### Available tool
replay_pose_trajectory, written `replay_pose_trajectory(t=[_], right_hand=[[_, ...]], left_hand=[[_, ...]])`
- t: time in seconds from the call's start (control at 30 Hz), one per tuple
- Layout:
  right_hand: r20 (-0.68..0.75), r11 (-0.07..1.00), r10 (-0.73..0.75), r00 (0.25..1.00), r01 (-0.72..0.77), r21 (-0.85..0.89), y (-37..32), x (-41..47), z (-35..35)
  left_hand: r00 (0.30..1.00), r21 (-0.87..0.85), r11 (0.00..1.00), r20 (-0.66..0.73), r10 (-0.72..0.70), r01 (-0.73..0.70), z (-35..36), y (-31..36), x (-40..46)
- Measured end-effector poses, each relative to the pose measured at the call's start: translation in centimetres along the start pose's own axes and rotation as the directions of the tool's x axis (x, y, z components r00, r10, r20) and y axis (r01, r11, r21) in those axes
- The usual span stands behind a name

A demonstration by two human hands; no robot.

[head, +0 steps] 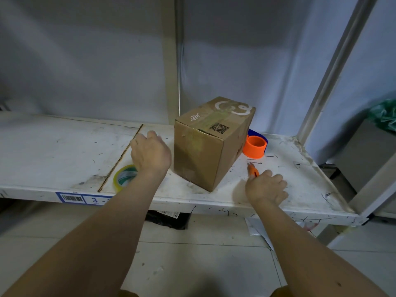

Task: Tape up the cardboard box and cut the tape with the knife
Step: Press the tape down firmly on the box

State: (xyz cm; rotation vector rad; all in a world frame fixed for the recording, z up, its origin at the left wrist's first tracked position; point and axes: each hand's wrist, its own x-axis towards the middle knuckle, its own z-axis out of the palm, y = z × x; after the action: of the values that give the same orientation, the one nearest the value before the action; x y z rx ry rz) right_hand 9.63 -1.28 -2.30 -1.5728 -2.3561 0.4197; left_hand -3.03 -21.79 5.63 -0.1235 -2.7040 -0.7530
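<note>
A brown cardboard box (pixel 211 142) with a QR code and white print stands on the white shelf (pixel 64 151), its flaps closed. A roll of clear tape (pixel 123 177) with a yellowish rim lies near the shelf's front edge, left of the box. My left hand (pixel 150 153) hovers just above and behind the roll, fingers loosely curled, holding nothing. My right hand (pixel 266 186) rests on the shelf to the right of the box, closed on an orange knife (pixel 252 170) whose tip points away from me.
An orange and blue tape dispenser (pixel 255 146) sits behind the box at its right. The shelf's upright posts (pixel 171 61) stand behind the box and at the right. A barcode label (pixel 83 198) marks the front lip. Green plastic (pixel 384 116) lies at far right.
</note>
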Motion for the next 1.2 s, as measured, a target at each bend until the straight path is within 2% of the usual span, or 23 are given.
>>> replay_pose_trajectory(t=[0.07, 0.1, 0.17, 0.23, 0.3, 0.47, 0.6, 0.7, 0.87, 1.07, 1.2], right_hand=[[-0.122, 0.968, -0.077, 0.99, 0.104, 0.229, -1.6, -0.9, -1.7], [-0.16, 0.901, -0.129, 0.979, 0.183, 0.394, -2.6, -1.4, -2.6], [-0.153, 0.691, -0.264, 0.952, 0.297, 0.659, -4.7, -2.5, -4.3], [-0.132, 0.559, -0.404, 0.905, 0.359, 0.748, -6.4, -3.7, -5.4], [-0.135, 0.525, -0.478, 0.868, 0.406, 0.748, -7.3, -4.3, -5.9], [-0.064, 0.548, -0.544, 0.837, 0.412, 0.728, -8.5, -3.8, -5.4], [0.036, 0.537, -0.581, 0.813, 0.349, 0.768, -9.2, -3.1, -6.5], [0.071, 0.553, -0.629, 0.774, 0.382, 0.741, -9.5, -2.8, -7.4], [-0.028, 0.6, -0.635, 0.772, 0.516, 0.612, -9.8, -2.9, -7.1], [-0.123, 0.641, -0.676, 0.726, 0.663, 0.387, -8.9, -2.2, -5.3], [-0.18, 0.627, -0.692, 0.699, 0.705, 0.331, -8.8, -2.2, -4.6]], left_hand=[[1.0, -0.266, 0.964, 0.003, 0.008, -0.007, -0.4, 1.2, 0.7], [0.998, -0.398, 0.917, 0.058, 0.015, 0.01, -0.5, 1.8, 1.0], [0.981, -0.588, 0.808, 0.173, 0.082, 0.037, -0.9, 2.7, 1.1], [0.961, -0.666, 0.746, 0.22, 0.167, 0.023, -1.1, 3.2, 0.8], [0.947, -0.677, 0.736, 0.244, 0.21, 0.011, -1.2, 3.3, 0.5], [0.953, -0.642, 0.766, 0.25, 0.168, 0.034, -1.4, 2.8, 0.1], [0.965, -0.509, 0.854, 0.151, 0.214, -0.109, -1.6, 2.2, -0.3], [0.958, -0.416, 0.892, 0.133, 0.255, -0.179, -1.1, 1.4, -0.3], [0.943, -0.268, 0.927, 0.128, 0.306, -0.264, -0.8, 1.7, 0.0], [0.924, -0.308, 0.892, 0.087, 0.372, -0.33, 0.0, 2.0, -0.4], [0.924, -0.298, 0.895, 0.087, 0.372, -0.332, 0.1, 1.9, -0.3]])
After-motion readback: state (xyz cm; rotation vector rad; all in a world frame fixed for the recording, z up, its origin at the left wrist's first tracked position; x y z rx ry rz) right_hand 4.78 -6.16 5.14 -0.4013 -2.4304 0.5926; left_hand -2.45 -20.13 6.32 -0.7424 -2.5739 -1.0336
